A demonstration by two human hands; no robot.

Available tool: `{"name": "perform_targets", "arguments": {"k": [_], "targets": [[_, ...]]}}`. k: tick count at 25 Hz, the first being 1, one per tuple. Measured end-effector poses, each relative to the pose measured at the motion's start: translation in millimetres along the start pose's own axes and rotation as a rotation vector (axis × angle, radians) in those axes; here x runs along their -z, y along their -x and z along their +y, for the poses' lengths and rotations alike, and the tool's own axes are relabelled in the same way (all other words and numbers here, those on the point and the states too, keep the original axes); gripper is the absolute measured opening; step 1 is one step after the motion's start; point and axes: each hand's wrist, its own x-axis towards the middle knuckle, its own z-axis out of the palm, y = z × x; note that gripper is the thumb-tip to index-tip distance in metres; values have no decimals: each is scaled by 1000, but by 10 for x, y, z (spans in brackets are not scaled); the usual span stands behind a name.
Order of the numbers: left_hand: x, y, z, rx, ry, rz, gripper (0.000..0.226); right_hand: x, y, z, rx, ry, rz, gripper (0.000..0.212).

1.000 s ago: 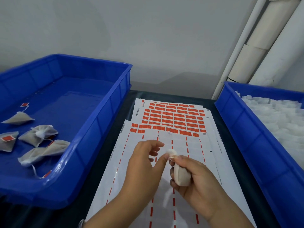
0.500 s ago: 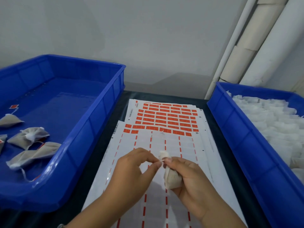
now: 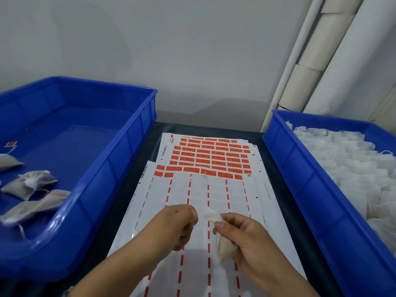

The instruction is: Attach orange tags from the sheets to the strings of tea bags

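Left hand has drawn slightly away from the bag, fingers curled, contents indiscernible; right hand grips bag.

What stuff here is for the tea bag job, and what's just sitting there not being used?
For the job:
- tea bag held by the right hand
- left hand
- tag sheets
- right bin of untagged bags
- left bin with tagged bags

Just there:
- white pipes
- grey wall
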Motion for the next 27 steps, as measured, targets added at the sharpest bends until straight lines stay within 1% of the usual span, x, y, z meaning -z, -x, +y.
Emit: {"name": "perform_targets", "arguments": {"k": [3,4,5,6,7,8,10,11,12,13,15,17,20,22,23,24,26,27], "targets": [[100,40,116,48,481,34,41,58,30,34,34,111,-80,26],[131,42,150,51,603,35,42,57,40,29,56,155,-102,30],[146,43,175,41,678,31,42,56,41,21,82,193,-122,34],[138,38,196,19,697,22,41,60,35,1,114,249,-140,38],[116,34,207,-15,654,14,40,63,31,-30,143,316,-178,41],[90,31,220,-56,560,13,40,69,24,-69,163,377,-244,41],[31,24,247,-136,318,9,40,46,-2,-145,177,408,-409,30],[13,16,256,-161,213,13,41,17,-27,-172,191,401,-450,24],[3,5,261,-176,132,28,40,-19,-60,-178,209,387,-450,18],[4,-9,269,-186,74,54,37,-57,-103,-177,223,349,-422,15],[43,-68,276,-201,27,124,31,-136,-218,-180,221,205,-353,28],[135,-203,267,-192,25,222,28,-205,-341,-210,217,59,-277,36],[295,-509,251,-183,37,412,24,-248,-537,-285,202,8,-145,35],[412,-788,199,-192,-59,571,17,-276,-669,-349,174,-26,-78,37],[472,-926,152,-167,-157,644,9,-291,-732,-379,162,-25,-43,36],[530,-1051,98,-119,-293,688,11,-306,-798,-409,148,-13,-11,34],[595,-1278,-64,21,-579,702,49,-337,-933,-458,103,28,44,29],[600,-1363,-132,77,-704,721,63,-350,-1013,-478,75,57,66,27]]}}
